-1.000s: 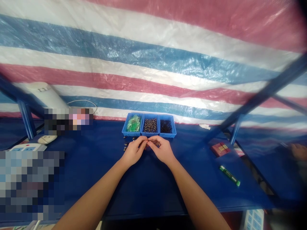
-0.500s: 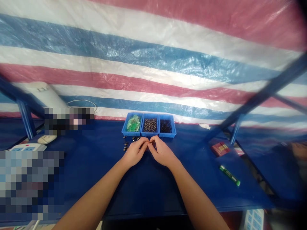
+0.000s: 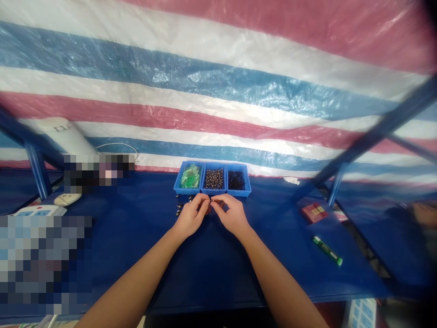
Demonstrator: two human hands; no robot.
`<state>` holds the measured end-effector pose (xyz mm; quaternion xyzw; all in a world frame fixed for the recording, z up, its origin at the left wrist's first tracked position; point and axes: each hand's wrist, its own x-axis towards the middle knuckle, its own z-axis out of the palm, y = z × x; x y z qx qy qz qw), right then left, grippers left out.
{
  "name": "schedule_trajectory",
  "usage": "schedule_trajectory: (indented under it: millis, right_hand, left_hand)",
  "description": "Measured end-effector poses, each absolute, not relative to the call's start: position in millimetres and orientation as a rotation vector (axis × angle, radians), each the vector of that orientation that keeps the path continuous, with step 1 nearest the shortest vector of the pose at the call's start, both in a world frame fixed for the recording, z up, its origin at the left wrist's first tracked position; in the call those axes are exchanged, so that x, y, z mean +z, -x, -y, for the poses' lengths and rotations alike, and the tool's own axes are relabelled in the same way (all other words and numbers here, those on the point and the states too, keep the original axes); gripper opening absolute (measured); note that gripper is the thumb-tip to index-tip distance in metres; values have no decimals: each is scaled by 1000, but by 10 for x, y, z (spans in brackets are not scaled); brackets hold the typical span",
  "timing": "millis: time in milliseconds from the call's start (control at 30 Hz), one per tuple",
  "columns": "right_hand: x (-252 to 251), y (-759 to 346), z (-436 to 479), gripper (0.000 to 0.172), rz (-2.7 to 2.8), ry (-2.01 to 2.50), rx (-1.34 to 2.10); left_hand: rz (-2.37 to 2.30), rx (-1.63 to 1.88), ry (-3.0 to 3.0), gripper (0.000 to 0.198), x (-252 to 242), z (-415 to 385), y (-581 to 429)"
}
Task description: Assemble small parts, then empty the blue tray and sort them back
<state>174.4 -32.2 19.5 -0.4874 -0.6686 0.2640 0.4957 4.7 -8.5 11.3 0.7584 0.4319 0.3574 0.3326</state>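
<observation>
Fingertip to fingertip, my left hand (image 3: 191, 216) and my right hand (image 3: 234, 215) meet above the blue table, just in front of three small bins. Both are closed in a pinch around something tiny and dark, too small to name. Left of my left hand lie several small dark-and-metallic pieces (image 3: 179, 207), partly hidden by it. The left bin holds clear and green pieces (image 3: 190, 176), the middle one bronze-coloured metal parts (image 3: 214, 178), the right one thin black pieces (image 3: 236, 180).
A dark red box (image 3: 313, 212) and a green tube-shaped item (image 3: 327, 250) lie on the right. On the left are a white power strip (image 3: 41, 210) and a white cylinder (image 3: 66, 136). A striped tarp (image 3: 218, 91) hangs behind, with blue frame bars (image 3: 368, 127) at both sides.
The fingers of my right hand have shifted and bent a little, and the fingertips of both hands have changed their hold slightly. The bins and other items stay in place.
</observation>
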Motion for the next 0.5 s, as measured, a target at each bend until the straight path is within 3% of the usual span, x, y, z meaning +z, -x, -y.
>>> schedule_trajectory:
  millis: [267, 500]
  right_hand:
    - [188, -1697, 336, 17, 1572, 1133, 751]
    - [41, -1730, 220, 28, 1176, 1158, 1240]
  left_hand:
    - [-1201, 928, -2039, 31, 119, 77, -36]
    - [-1306, 902, -2108, 41, 87, 66, -31]
